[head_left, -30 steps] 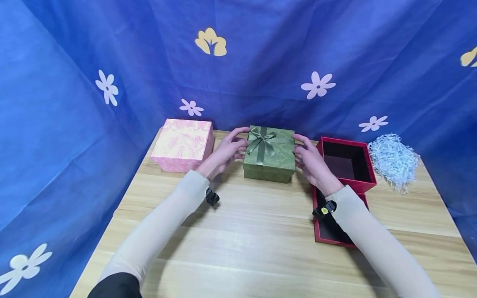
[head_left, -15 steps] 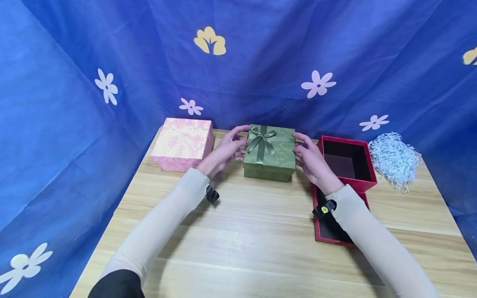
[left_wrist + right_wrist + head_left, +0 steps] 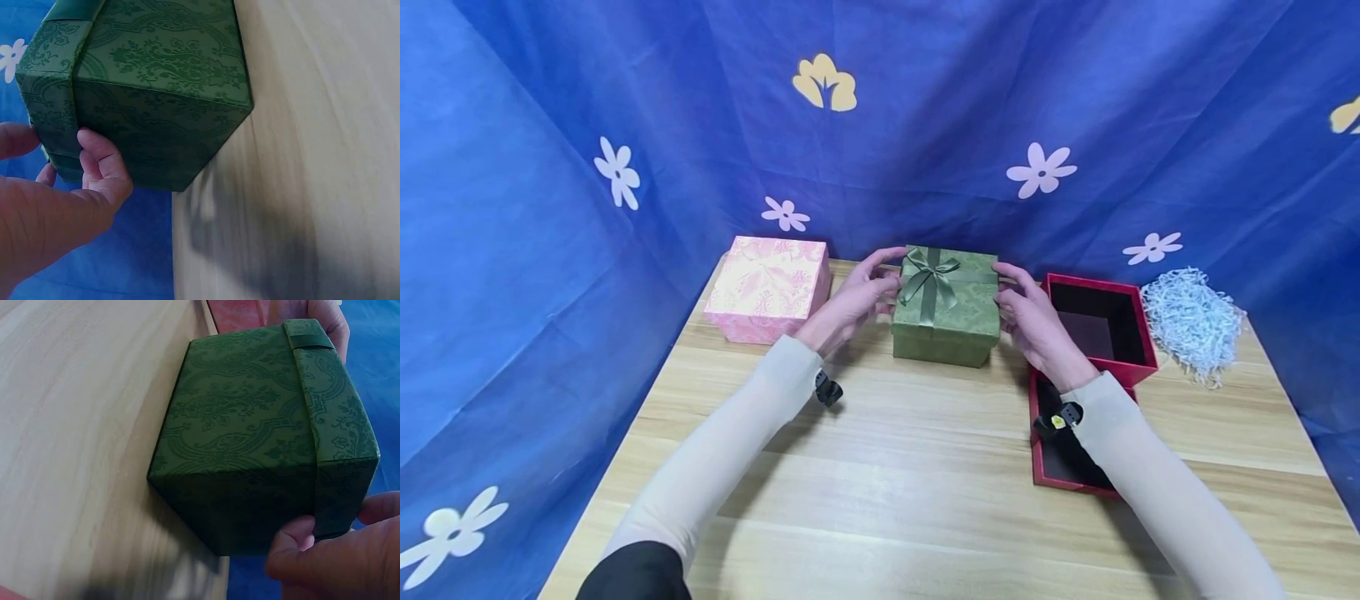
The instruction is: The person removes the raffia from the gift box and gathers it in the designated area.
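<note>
A green patterned gift box (image 3: 936,348) stands at the back middle of the table, its green lid (image 3: 966,304) seated over the top and tied with a ribbon bow (image 3: 929,275). My left hand (image 3: 853,300) grips the lid's left side, the thumb near its lower edge in the left wrist view. On the opposite side my right hand (image 3: 1037,325) holds the lid in the same way, its thumb bent at the lid's edge in the right wrist view. Some of the fingers are hidden behind the box.
To the left stands a pink patterned box (image 3: 767,283). A red open box (image 3: 1138,367) sits at the right, with a second red box piece (image 3: 1037,467) partly under my right forearm. Light-blue shredded paper (image 3: 1195,325) lies at the far right, before a blue curtain (image 3: 910,150).
The green lid has risen slightly with both hands, and more of the box body shows beneath it. My right hand has moved a little to the right.
</note>
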Demonstrator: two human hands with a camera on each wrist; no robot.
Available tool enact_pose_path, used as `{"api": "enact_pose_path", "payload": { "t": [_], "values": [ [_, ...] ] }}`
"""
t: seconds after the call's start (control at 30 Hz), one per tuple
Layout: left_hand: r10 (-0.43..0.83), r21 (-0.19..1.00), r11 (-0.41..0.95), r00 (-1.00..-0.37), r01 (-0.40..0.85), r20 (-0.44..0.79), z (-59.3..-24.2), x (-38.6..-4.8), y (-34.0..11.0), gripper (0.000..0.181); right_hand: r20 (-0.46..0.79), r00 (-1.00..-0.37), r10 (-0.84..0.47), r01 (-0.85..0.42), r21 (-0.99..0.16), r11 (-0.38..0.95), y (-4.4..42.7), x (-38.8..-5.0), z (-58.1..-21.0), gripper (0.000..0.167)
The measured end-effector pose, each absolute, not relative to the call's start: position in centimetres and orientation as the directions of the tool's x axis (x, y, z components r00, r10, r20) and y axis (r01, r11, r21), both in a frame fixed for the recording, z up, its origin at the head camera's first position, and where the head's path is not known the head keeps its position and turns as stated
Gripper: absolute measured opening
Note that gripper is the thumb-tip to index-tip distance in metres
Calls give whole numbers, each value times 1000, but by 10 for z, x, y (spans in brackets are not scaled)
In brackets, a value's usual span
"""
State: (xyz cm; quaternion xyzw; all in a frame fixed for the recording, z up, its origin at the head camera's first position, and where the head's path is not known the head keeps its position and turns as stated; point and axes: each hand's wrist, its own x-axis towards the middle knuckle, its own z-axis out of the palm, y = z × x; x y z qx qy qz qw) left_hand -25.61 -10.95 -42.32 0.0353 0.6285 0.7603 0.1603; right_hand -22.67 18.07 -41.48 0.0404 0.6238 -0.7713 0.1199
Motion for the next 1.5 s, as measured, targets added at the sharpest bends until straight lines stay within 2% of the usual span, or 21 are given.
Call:
{"api": "enact_pose_path", "payload": {
  "t": [0.53,0.8,0.9,1.1,1.27,1.5],
  "values": [
    [233,970,-178,-965,-164,-120,-399,-242,-105,68,-154,-978,-137,175,-972,-157,185,-219,-399,55],
    [234,958,-115,-944,-263,-232,-383,-227,-102,45,-162,-978,-131,185,-965,-187,191,-205,-391,56],
    [237,956,-104,-941,-273,-242,-379,-222,-103,37,-187,-971,-151,219,-947,-236,196,-199,-388,48],
    [256,943,-179,-939,-281,-231,-374,-213,-109,31,-199,-957,-212,255,-924,-284,204,-191,-386,12],
    [242,934,-205,-939,-294,-243,-373,-209,-110,27,-211,-944,-252,284,-910,-301,208,-187,-385,24],
    [225,946,-197,-951,-256,-210,-369,-204,-111,24,-229,-947,-223,292,-905,-308,212,-184,-379,19]
  ]
}}
